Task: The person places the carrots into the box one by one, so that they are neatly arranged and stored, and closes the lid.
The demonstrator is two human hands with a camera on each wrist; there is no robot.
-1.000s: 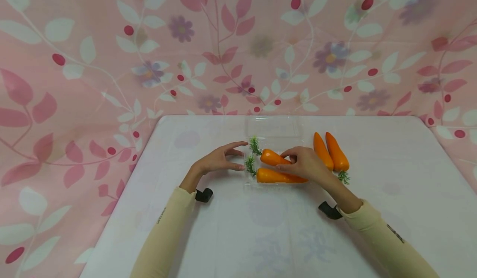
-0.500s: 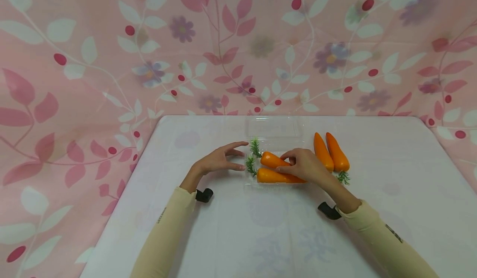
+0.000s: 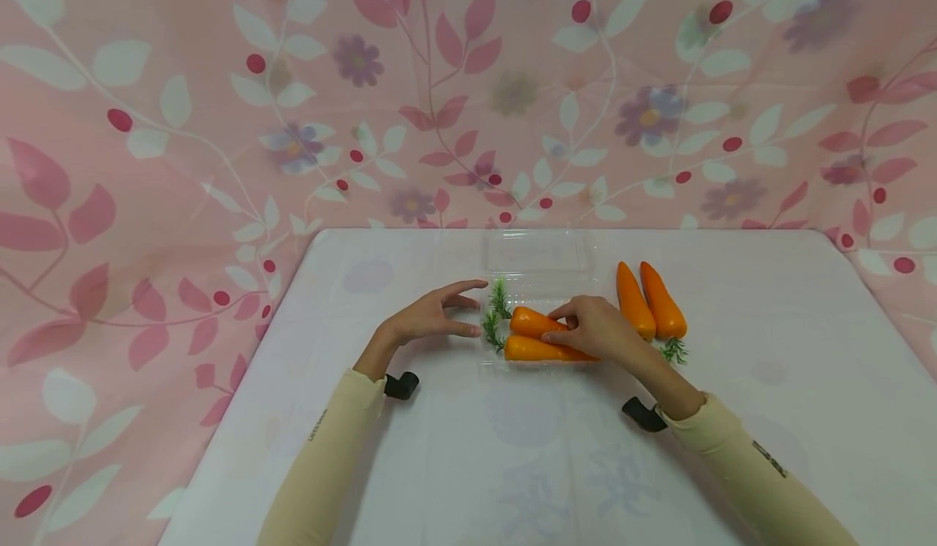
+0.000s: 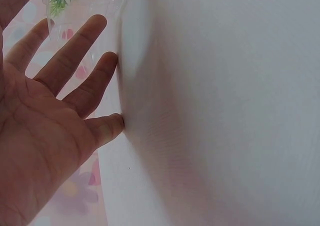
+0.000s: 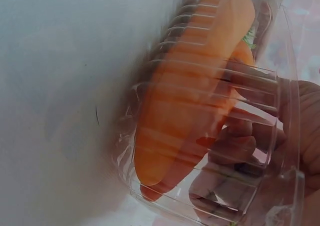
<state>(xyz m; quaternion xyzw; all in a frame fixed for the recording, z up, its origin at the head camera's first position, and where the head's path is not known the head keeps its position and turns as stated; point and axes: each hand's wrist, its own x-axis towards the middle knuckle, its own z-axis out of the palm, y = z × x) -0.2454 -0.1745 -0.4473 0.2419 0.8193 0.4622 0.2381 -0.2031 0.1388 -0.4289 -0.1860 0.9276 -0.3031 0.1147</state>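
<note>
A clear plastic box (image 3: 542,288) lies with its hinged lid (image 3: 538,251) folded back. Inside are two orange carrots with green tops, lying side by side. My right hand (image 3: 599,328) reaches in from the right and pinches the farther carrot (image 3: 531,321) between thumb and fingers. The nearer carrot (image 3: 538,348) lies along the front wall; through that wall it shows large in the right wrist view, carrot (image 5: 172,111). At the box's left end is my left hand (image 3: 430,316), its fingers spread and fingertips right by the wall. Its open palm fills the left wrist view.
Two more carrots lie right of the box: a left one (image 3: 634,302) and a right one (image 3: 663,303), with a green top (image 3: 674,351) at their near ends. A white cloth (image 3: 439,465) covers the table. Behind it hangs a pink floral curtain (image 3: 454,82).
My right hand has drawn the farther carrot toward me, against the nearer one, leaving a wider gap behind it. My left hand stays in place.
</note>
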